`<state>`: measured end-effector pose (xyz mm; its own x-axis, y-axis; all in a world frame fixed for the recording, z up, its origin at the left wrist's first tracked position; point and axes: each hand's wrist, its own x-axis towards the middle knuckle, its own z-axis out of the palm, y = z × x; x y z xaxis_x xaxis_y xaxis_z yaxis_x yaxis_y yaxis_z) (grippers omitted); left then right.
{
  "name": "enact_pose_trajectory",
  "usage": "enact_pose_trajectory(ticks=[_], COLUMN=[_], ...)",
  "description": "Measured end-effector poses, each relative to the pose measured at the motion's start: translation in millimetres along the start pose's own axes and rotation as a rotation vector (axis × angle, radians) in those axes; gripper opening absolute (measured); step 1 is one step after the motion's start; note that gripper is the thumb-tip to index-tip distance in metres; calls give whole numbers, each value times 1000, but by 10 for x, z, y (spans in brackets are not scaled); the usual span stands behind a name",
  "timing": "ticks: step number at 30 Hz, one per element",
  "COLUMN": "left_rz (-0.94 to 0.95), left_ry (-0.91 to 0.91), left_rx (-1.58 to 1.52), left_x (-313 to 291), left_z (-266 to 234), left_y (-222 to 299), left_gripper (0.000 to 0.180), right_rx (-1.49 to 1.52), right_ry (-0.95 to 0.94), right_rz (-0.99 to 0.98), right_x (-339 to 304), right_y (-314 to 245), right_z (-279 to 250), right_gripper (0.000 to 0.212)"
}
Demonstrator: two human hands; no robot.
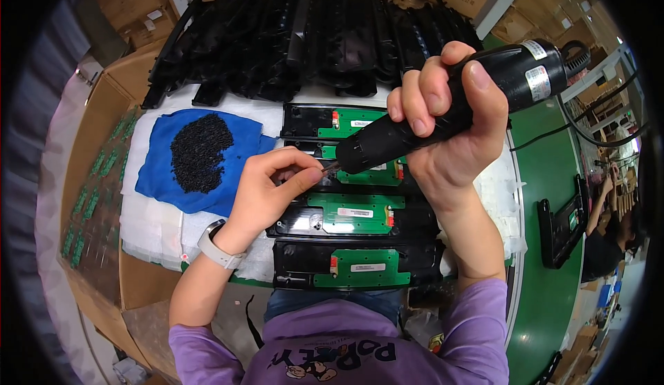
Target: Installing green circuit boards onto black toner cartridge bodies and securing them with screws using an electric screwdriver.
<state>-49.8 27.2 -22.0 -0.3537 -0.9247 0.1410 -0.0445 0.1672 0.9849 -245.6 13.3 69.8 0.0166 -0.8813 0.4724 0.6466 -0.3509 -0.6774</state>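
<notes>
My right hand grips a black corded electric screwdriver, tilted with its nose down to the left. At its bit, the thumb and forefinger of my left hand are pinched together. Whatever lies between those fingertips is too small to make out. Under both hands is a column of several black plastic panels, each with a green circuit board on it. The second board from the top is partly covered by the screwdriver. Left of my left hand, a heap of tiny black screws rests on a blue cloth.
Many black plastic parts are stacked across the far side. Left stands a cardboard box with green boards beside it. The screwdriver's cable trails right, over a green surface holding another black panel. A co-worker's arm shows beyond.
</notes>
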Motion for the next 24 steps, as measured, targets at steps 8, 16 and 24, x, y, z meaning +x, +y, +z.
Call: enact_pose_trajectory(ticks=[8, 16, 24], left_rz=[-115, -65, -47], left_ry=[-51, -25, 0], left_rx=[-125, -101, -63], left_x=[6, -1, -22], left_z=[25, 14, 36], left_y=[44, 42, 54], left_gripper=[10, 11, 10], right_rx=[18, 76, 82], right_ry=[38, 7, 4], right_rz=[-42, -30, -31], right_x=[-17, 38, 55], right_y=[13, -68, -89], right_z=[16, -40, -59], right_gripper=[22, 23, 22])
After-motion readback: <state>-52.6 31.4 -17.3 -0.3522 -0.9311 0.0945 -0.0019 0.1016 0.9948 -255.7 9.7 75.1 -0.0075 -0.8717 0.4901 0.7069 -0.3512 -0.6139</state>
